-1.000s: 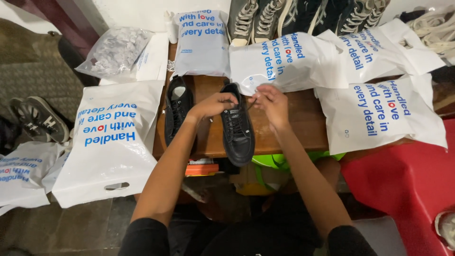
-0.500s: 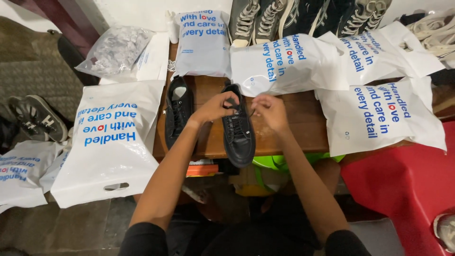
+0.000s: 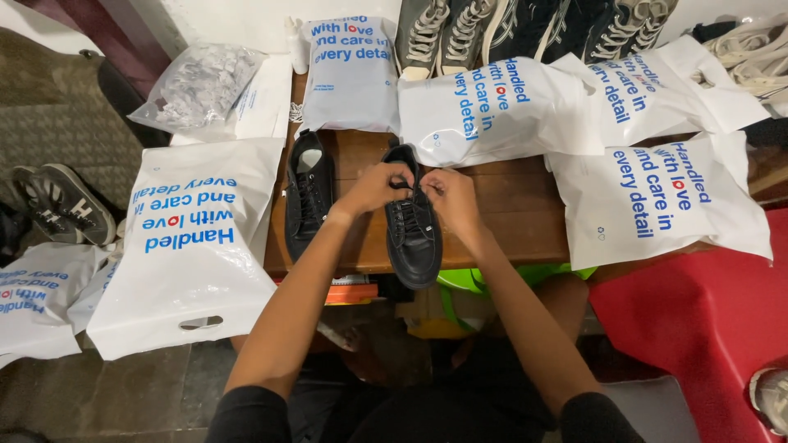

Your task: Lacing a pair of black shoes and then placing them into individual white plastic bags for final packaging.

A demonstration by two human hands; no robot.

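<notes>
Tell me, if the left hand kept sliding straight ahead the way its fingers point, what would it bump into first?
The left hand points toward the right hand across the black shoe, whose laces both hands work. It would likely meet the right hand's fingers first; depth is hard to judge from above.

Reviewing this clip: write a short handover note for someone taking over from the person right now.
Left hand and right hand: both pinch the laces at the tongue of the black shoe, fingers closed on them.
Shoe lies on the wooden table, toe over the near edge. Its mate lies beside it to the left, untouched.
Done: laces threaded as far as visible.
Left: lace ends not yet tied, by the look.
</notes>
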